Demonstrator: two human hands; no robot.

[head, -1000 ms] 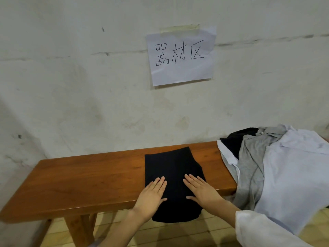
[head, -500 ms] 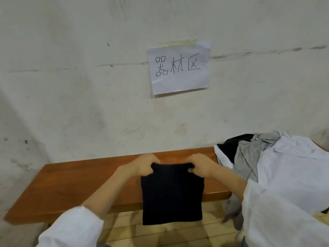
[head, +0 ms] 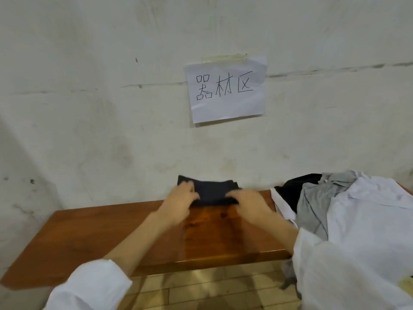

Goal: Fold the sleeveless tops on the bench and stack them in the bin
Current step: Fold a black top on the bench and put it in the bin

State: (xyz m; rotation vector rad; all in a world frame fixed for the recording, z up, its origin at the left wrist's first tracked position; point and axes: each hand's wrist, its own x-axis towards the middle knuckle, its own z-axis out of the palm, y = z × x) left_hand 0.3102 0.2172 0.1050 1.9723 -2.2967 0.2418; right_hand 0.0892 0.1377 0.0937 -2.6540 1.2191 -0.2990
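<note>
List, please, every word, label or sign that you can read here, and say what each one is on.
"器材区": handwritten in black on the white paper sheet taped to the wall.
Nothing else: no print or label shows on the dark top or the clothes pile.

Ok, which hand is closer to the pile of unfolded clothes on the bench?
Right. The right hand grips the dark top at the end beside the pile, with a small gap between them; the left hand grips the top's other end, farther away.
</note>
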